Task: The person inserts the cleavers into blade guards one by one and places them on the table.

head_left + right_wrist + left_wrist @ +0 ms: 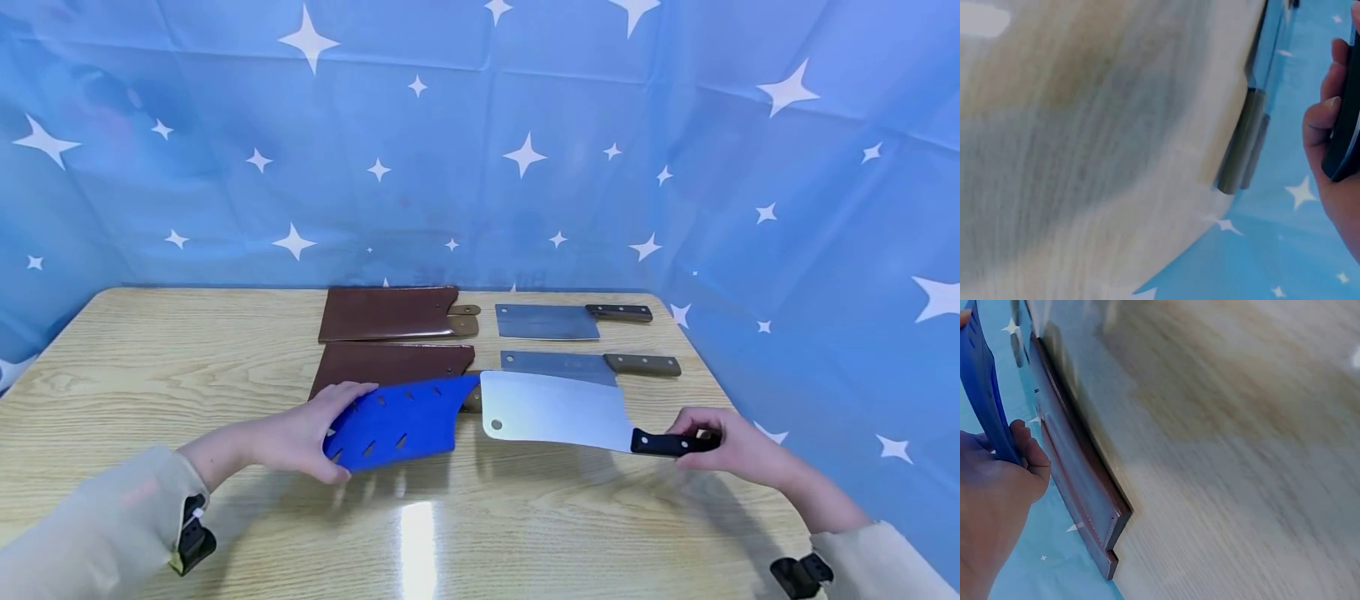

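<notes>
My left hand (318,429) grips a blue blade guard (420,417) with slanted slots by its left end, thumb below and fingers above. In my right hand (738,450) is a cleaver (555,408) with a broad shiny blade, held by its black handle (667,442). The blade points left, its front edge right at the guard's open end. Both are held above the table. The left wrist view shows the guard (985,381) edge-on between thumb and fingers; the right wrist view shows fingers wrapped round the handle (1344,125).
Two brown leather sheaths (390,315) lie one behind the other at the back; the nearer is partly hidden by the guard. To their right lie a black-handled cleaver (547,321) and a brown-handled cleaver (558,363). A starry blue cloth (450,183) hangs behind the wooden table (225,367).
</notes>
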The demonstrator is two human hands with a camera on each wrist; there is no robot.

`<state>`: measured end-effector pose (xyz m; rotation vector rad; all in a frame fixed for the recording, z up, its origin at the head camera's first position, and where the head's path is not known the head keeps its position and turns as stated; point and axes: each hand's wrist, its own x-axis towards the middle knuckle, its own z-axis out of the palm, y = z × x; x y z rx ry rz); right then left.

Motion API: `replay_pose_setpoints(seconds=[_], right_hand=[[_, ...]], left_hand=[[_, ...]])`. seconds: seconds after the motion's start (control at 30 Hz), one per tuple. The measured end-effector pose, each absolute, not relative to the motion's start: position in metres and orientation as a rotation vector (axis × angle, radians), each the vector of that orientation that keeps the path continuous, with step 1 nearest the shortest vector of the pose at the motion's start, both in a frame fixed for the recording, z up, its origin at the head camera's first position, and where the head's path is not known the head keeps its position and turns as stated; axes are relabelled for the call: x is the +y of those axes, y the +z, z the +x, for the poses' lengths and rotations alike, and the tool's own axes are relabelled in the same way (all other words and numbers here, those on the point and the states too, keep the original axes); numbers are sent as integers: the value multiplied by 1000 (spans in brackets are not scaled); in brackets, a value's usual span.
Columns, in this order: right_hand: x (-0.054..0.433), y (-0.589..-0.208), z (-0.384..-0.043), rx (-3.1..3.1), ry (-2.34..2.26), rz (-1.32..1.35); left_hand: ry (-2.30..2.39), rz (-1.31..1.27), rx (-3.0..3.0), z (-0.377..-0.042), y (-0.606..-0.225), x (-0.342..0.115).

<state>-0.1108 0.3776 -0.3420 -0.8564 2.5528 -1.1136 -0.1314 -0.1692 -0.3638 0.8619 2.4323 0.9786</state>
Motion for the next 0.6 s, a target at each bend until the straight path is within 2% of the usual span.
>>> replay_pose_setpoints(seconds=[0.6], right_hand=[[372,-337,-113,2581,-1103,-846]], left_hand=[[1056,791,2387,-137,-361,-169]])
